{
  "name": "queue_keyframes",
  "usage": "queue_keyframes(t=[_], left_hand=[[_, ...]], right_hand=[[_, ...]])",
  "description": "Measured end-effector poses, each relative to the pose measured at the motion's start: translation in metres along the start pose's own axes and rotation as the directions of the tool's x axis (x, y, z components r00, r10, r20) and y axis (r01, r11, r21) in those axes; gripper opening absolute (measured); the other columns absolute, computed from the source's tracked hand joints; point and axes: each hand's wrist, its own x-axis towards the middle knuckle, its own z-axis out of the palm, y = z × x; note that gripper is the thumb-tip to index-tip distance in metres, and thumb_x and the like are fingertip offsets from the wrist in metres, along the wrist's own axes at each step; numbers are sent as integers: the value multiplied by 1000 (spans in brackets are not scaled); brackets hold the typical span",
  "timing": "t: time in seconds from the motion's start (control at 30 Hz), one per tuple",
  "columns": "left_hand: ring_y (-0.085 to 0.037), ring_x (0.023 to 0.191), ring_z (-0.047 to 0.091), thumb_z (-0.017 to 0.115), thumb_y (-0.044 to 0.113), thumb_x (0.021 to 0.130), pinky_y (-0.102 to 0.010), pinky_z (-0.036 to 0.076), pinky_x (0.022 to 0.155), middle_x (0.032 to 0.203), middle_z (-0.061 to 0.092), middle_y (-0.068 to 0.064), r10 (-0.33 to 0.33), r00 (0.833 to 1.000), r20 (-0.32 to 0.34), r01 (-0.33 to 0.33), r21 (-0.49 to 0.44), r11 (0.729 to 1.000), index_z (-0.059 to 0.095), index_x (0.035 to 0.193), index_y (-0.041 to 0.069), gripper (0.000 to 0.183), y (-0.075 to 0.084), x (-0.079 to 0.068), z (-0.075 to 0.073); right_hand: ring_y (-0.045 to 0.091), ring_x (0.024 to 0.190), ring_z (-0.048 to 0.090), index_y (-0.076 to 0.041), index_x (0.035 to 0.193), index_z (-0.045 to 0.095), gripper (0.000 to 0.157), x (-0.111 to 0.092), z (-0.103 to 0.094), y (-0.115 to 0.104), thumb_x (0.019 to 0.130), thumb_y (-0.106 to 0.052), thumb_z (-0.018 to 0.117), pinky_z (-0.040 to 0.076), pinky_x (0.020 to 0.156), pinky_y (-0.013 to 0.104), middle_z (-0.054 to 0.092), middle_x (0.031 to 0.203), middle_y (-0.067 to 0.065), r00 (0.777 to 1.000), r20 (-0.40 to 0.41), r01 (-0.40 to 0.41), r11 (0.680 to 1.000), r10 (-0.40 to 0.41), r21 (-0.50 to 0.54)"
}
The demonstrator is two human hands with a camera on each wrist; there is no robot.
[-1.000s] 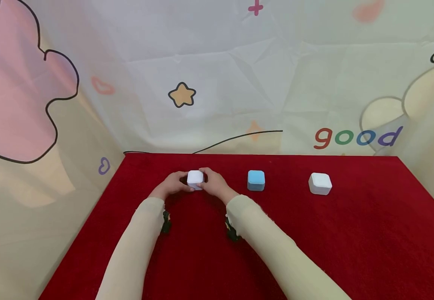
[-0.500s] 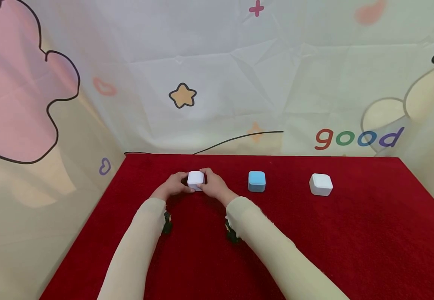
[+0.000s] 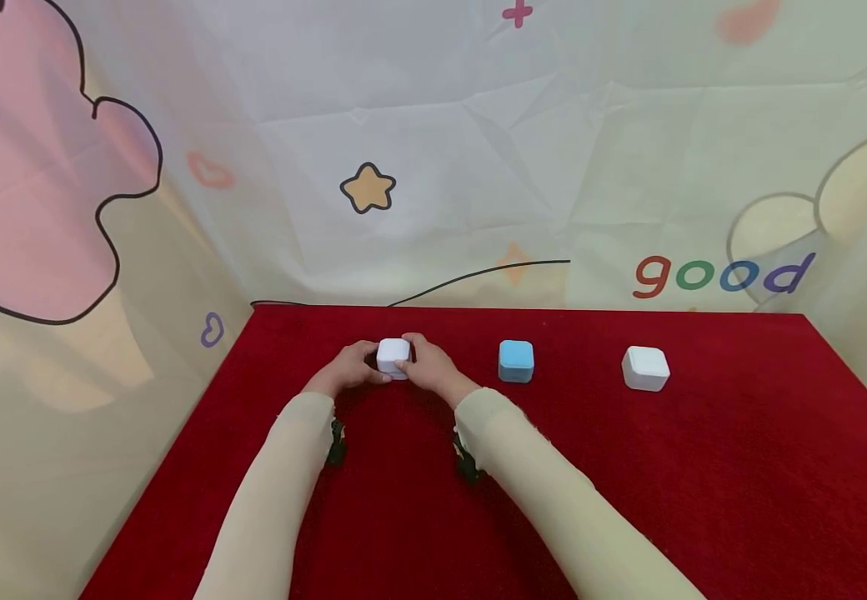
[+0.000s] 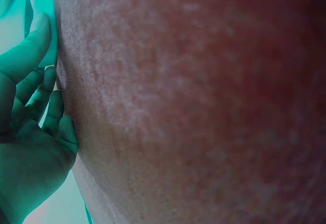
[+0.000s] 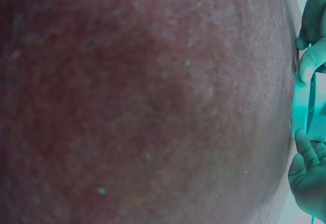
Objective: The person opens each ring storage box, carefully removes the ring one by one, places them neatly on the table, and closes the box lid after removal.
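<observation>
A small white box [image 3: 390, 353] stands on the red cloth between both hands. A seam runs low across its front; in the right wrist view a dark gap parts a lower strip [image 5: 301, 104] from the upper part [image 5: 320, 107]. My left hand [image 3: 348, 367] grips the box from the left, its thumb low at the front; in the left wrist view that thumb [image 4: 33, 46] lies against the lower strip [image 4: 47, 43]. From the right, my right hand [image 3: 431, 367] holds the box with its thumb higher on the front face. The far side is hidden.
On the same red cloth [image 3: 591, 467], a light blue box [image 3: 516, 360] stands to the right and another white box [image 3: 645, 368] farther right. A printed curtain [image 3: 463, 183] hangs behind the table's back edge. Both wrist views are mostly filled by blurred cloth.
The white box's upper part has risen slightly, and a seam now shows low on its front. Both hands keep their hold. The head view has shifted a little; the other boxes stay put.
</observation>
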Motion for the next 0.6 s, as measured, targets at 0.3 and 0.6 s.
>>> queue_keyframes(t=[0.3,0.6], left_hand=[[-39,137,46,72,7,93,-55,37,122,149,51,-26,-26,1000,-12,26,-46,999,53,145,-4,56,3,-3,-1],[-38,135,49,75,9,92,-53,40,120,146,54,-25,-38,999,-30,36,-49,998,58,140,-4,53,2,-4,-2]], right_hand=[[34,133,52,-5,155,38,60,1,-2,-2,102,-22,62,44,119,50,49,154,19,1000,6,-12,1000,12,18],[34,133,52,-6,155,39,59,3,-2,-2,103,-25,60,44,119,50,49,155,19,999,3,-39,998,39,50]])
